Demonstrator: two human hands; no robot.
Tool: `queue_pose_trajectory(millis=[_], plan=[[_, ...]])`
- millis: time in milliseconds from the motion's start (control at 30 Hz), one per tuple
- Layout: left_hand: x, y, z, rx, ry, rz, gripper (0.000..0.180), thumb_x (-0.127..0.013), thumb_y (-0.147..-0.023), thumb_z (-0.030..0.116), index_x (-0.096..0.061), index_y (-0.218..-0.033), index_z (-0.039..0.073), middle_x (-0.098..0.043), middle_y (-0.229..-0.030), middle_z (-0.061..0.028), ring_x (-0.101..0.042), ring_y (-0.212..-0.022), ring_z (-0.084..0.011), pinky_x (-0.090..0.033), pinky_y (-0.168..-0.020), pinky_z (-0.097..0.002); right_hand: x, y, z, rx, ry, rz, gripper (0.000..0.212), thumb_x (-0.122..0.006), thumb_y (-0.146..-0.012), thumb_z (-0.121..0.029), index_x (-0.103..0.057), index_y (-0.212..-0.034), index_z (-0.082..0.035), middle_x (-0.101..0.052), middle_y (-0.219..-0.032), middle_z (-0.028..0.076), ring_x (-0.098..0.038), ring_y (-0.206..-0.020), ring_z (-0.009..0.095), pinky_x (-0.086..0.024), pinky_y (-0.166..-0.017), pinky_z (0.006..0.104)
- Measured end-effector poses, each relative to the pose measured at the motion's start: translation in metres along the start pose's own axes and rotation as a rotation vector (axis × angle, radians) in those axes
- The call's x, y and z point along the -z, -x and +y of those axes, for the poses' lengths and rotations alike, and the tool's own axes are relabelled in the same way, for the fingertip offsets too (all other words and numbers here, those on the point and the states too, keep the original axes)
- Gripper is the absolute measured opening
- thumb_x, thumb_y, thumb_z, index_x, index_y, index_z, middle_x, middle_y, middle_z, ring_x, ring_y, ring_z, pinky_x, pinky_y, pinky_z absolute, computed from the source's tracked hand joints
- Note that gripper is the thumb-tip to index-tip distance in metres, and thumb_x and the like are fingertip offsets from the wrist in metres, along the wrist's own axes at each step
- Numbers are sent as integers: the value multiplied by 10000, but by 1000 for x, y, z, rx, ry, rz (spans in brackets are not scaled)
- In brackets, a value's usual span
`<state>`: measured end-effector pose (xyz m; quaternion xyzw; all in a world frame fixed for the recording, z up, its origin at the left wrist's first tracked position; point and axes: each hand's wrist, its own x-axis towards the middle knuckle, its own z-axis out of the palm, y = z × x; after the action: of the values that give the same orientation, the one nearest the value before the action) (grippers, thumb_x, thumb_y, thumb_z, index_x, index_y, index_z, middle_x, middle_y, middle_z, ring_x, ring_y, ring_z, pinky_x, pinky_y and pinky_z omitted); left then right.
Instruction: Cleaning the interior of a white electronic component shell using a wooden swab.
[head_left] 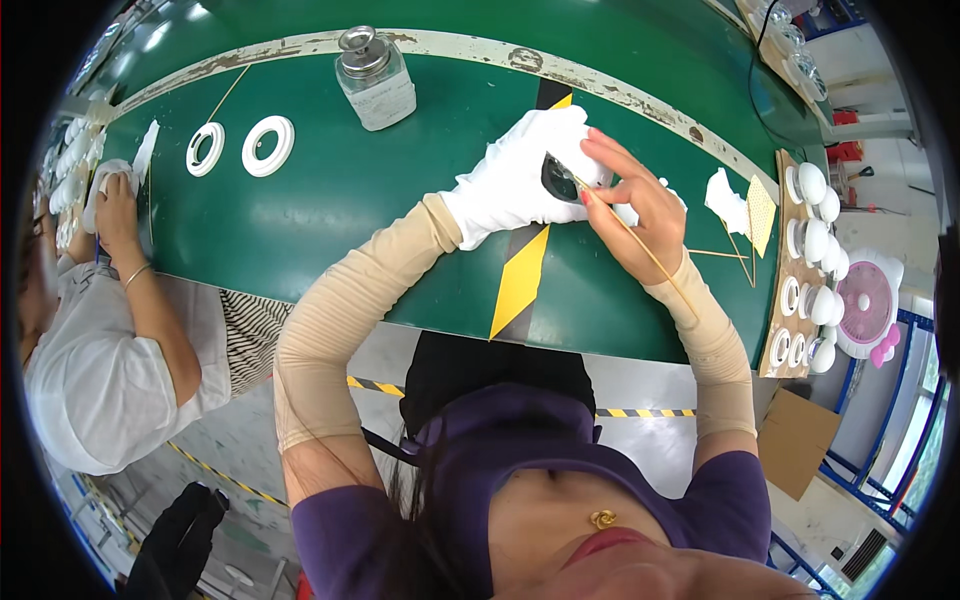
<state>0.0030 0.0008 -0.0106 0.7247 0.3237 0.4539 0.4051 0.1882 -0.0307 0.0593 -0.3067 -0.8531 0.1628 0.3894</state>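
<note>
At the far left a co-worker (110, 390) in a pale top sits at the green table (330, 230), one hand (116, 205) on a white object too small to make out. Just right of it stands a scrap of white cloth (145, 152), then a thin rod (229, 93) lies behind two white rings, a narrow ring (192, 152) and a wider ring (286, 148), set apart from each other. Farther right and back is a clear bottle (376, 85) with a metal top. Near the middle, above striped tape (520, 280), the left hand (522, 165), in a white glove, is closed around a part (560, 180) with a dark oval face (the finger positions are hard to see under the cloth). From the right comes the bare right hand (640, 205), thumb and forefinger pinching a slim stick (640, 243), its tip at the oval, other fingers raised; whether the tip touches, I cannot tell. Beyond lie crumpled paper (727, 203), a yellow pad (761, 215) and loose sticks (738, 252), then a board (774, 300) of white domes (815, 240) and, past the table, a pink fan (868, 305)
</note>
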Motion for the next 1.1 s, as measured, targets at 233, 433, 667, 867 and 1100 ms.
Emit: queue_pose_trajectory(millis=[233, 433, 667, 867, 1100], plan=[[0, 0, 5, -11, 13, 10, 766, -863, -659, 320, -498, -1283, 69, -492, -1341, -176, -479, -1247, -338, -396, -1056, -394, -5, -3, 1, 5, 19, 24, 175, -712, -779, 49, -542, -796, 11, -651, -1158, 210, -613, -1143, 381, -483, -983, 471], [-2, 0, -2, 15, 20, -2, 808, -865, -645, 308, -476, -1310, 64, -503, -1334, -155, -499, -1237, -326, -412, -1049, -390, -8, -4, -1, 22, 89, 17, 171, -703, -789, 63, -538, -802, 20, -650, -1161, 230, -606, -1153, 399, -487, -966, 450], [-3, 2, -4, -19, 36, 41, 802, -834, -659, 258, -456, -1341, 68, -525, -1303, -141, -508, -1213, -329, -421, -1037, -397, -15, 3, -2, 5, 66, 79, 179, -704, -789, 66, -534, -802, 12, -645, -1168, 233, -595, -1169, 400, -487, -965, 443], [13, -7, 11, -306, -514, -45, 798, -819, -668, 239, -447, -1355, 76, -514, -1304, -136, -513, -1176, -342, -424, -1022, -391, -16, 18, 7, 59, 31, 116, 205, -711, -778, 80, -528, -837, 9, -626, -1203, 240, -574, -1197, 406, -488, -964, 432], [10, 0, 7, 78, 111, -76, 868, -847, -678, 175, -387, -1409, 87, -479, -1351, -109, -486, -1242, -256, -414, -1043, -356, -18, 18, 11, 103, 39, 124, 218, -718, -772, 78, -521, -830, 5, -623, -1203, 249, -578, -1185, 419, -498, -949, 432]])
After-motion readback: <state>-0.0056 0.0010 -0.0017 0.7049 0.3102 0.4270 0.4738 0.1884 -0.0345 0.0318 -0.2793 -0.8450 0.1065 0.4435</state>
